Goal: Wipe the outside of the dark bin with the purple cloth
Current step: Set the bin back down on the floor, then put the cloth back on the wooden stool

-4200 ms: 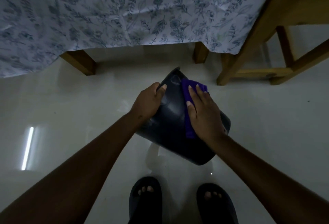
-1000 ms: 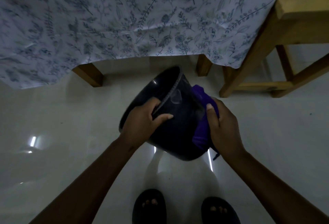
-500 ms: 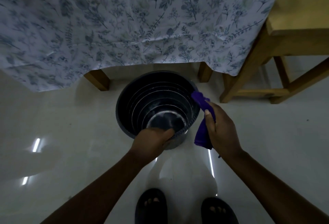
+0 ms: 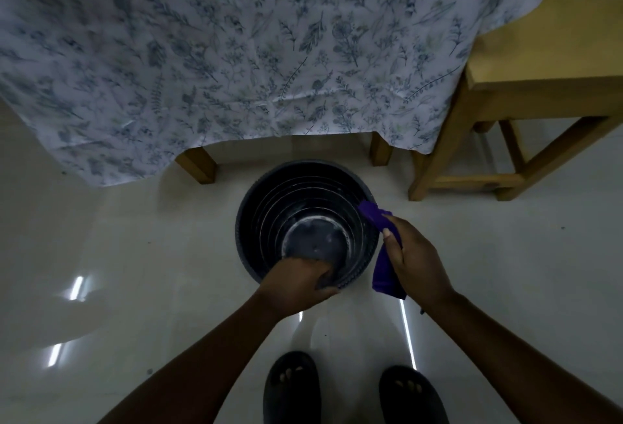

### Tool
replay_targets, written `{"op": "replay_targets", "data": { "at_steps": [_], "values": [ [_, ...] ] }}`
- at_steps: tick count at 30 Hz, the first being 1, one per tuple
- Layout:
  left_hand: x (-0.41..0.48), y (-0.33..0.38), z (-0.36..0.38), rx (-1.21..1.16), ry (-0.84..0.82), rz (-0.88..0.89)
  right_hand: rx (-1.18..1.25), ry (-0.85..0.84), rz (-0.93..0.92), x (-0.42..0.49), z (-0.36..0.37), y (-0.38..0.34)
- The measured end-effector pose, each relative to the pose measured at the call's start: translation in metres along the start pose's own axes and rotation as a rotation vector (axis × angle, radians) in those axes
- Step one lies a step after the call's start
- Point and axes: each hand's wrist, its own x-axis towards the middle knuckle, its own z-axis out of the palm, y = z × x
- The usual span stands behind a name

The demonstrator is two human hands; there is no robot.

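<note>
The dark bin (image 4: 269, 201) stands upright on the pale floor, its round mouth facing me and its ribbed inside and bottom showing. My left hand (image 4: 298, 283) grips the near rim, fingers curled inside the bin. My right hand (image 4: 416, 261) is shut on the purple cloth (image 4: 382, 275), which hangs against the bin's outer right side; one corner of the cloth lies up by the rim.
A table draped in a floral cloth (image 4: 236, 52) stands just behind the bin, its wooden legs (image 4: 197, 164) close to it. A wooden stool (image 4: 526, 93) is at the right. My two dark sandals (image 4: 291, 386) are near the bottom edge. Glossy floor lies to the left.
The bin went from lying tilted on its side to standing upright. My left hand shifted to the near rim. My right hand with the cloth stayed at the bin's right side.
</note>
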Motion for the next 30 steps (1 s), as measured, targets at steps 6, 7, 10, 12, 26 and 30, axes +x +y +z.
{"op": "replay_targets", "data": {
  "at_steps": [6, 7, 10, 12, 26, 30],
  "values": [
    [0.011, 0.021, -0.042, -0.057, 0.111, -0.049, -0.016, 0.047, -0.013, -0.005, -0.028, -0.02],
    [0.015, 0.026, -0.05, -0.084, 0.144, -0.029, -0.02, 0.055, -0.004, -0.005, -0.033, -0.021],
    [0.028, 0.043, -0.066, -0.163, 0.203, -0.009, -0.013, 0.134, 0.007, -0.001, -0.054, -0.02],
    [0.041, 0.05, -0.071, -0.193, 0.213, -0.03, 0.0, 0.227, -0.001, 0.006, -0.075, -0.022],
    [0.171, 0.077, -0.134, -0.376, 0.256, -0.005, -0.353, 0.729, -0.12, 0.156, -0.235, -0.018],
    [0.193, 0.087, -0.157, -0.341, 0.247, -0.007, -0.552, 0.609, -0.074, 0.187, -0.241, -0.004]
  ]
}}
